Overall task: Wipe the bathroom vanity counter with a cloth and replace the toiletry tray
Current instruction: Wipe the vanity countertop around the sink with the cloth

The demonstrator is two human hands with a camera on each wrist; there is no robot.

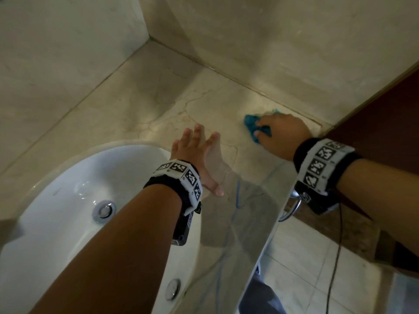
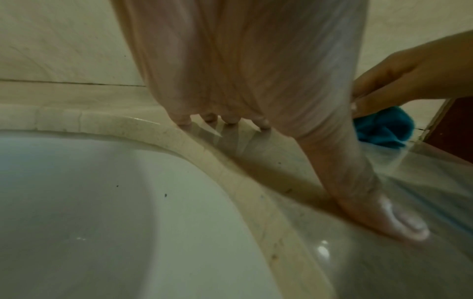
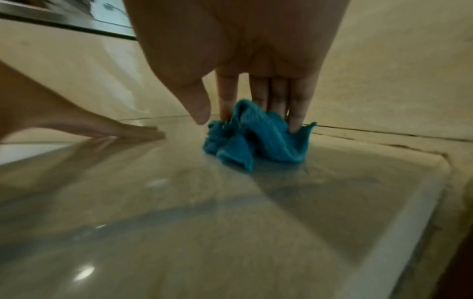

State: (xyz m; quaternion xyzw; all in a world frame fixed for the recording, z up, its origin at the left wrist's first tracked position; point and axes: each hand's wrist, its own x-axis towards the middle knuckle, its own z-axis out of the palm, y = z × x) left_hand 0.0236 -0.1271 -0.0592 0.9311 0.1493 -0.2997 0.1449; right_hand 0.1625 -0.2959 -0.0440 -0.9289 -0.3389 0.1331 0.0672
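Our left hand [image 1: 197,155] lies flat, palm down, with the fingers [image 2: 184,120] straight and spread toward 1 o'clock and the thumb [image 2: 399,224] splayed out toward 5 o'clock, its bare forearm coming in from 7 o'clock. Our right hand [image 1: 281,137] sits at 2 o'clock from the left, well apart from it. Its fingers [image 3: 294,119] curl down into a bunched cloth [image 3: 256,141], its thumb is clear of the cloth, and its forearm reaches in from 4 o'clock.

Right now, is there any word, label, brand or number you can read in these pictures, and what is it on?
No readable text.
The left wristband and right wristband carry only black-and-white square code patterns, no letters.
Small markings on the camera under the left wrist are too blurred to read.
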